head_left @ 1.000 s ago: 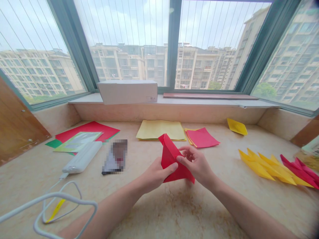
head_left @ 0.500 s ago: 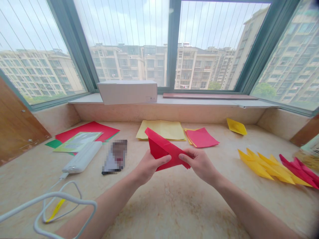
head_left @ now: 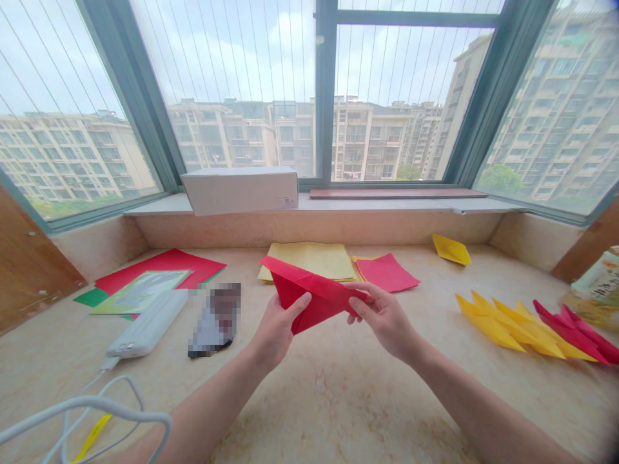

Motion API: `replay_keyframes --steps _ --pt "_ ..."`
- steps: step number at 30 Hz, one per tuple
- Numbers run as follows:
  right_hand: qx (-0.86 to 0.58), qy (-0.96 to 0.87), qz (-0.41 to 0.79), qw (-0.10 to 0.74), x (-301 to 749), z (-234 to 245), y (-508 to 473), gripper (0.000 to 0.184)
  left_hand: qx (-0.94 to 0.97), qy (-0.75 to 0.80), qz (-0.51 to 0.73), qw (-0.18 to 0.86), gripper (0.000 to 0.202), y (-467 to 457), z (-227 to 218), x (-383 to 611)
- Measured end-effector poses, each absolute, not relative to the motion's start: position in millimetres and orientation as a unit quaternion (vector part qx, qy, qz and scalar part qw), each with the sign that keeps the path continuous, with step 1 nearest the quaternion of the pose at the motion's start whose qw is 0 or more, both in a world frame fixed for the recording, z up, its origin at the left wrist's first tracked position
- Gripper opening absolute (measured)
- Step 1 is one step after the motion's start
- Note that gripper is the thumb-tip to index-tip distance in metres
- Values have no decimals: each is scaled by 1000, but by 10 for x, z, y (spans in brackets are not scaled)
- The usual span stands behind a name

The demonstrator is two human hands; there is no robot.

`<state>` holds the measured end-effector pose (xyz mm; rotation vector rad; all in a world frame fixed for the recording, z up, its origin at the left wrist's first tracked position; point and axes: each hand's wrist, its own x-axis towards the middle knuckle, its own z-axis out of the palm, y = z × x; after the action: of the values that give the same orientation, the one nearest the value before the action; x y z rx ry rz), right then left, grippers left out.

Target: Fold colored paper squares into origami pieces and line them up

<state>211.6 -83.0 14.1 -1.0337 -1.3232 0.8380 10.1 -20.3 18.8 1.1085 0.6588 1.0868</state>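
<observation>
The left hand (head_left: 275, 334) and right hand (head_left: 384, 320) stand apart, each pinching one end of a folded red paper (head_left: 309, 299), which is held in the air above the counter (head_left: 319, 412). It has several creases and forms a pointed, layered shape; whether its folds are finished cannot be told. To the right lie folded yellow pieces (head_left: 507, 328) and folded red pieces (head_left: 573, 333) in an overlapping row, with a single yellow folded piece (head_left: 451, 249) farther back. Ahead, yellow sheets (head_left: 309, 262) and red sheets (head_left: 387, 272) lie flat and unfolded. On the left are a larger red sheet (head_left: 159, 267) and a white power bank (head_left: 147, 323) with its cable (head_left: 97, 406).
</observation>
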Motion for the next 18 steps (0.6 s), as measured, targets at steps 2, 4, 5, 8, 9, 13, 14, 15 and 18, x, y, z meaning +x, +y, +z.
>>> replay_keyframes --steps 2,4,5,8,9,13,14,15,18 --pt "-477 -542 325 610 2147 149 -801 33 518 319 516 603 80 -136 125 81" --pt "-507 -521 297 619 2182 147 -772 36 581 372 545 477 87 -68 74 34" --pt "-515 -517 290 619 2195 142 -761 37 633 380 545 397 84 -46 61 5" --pt "-509 -533 301 606 2183 117 -760 36 820 300 470 131 73 -57 81 -71" --pt "-498 -549 309 596 2163 108 -771 34 864 259 429 61 70 -86 99 -82" --pt "-438 -634 328 546 2062 93 -847 29 928 205 306 -64 62 -226 155 -54" --pt "-428 -647 331 537 2045 93 -867 30 931 207 292 -67 59 -250 160 -40" --pt "-419 -655 335 532 2034 93 -885 31 934 210 283 -62 56 -268 164 -30" --pt "-389 -659 361 533 2035 85 -923 39 932 230 279 -17 51 -294 170 -22"
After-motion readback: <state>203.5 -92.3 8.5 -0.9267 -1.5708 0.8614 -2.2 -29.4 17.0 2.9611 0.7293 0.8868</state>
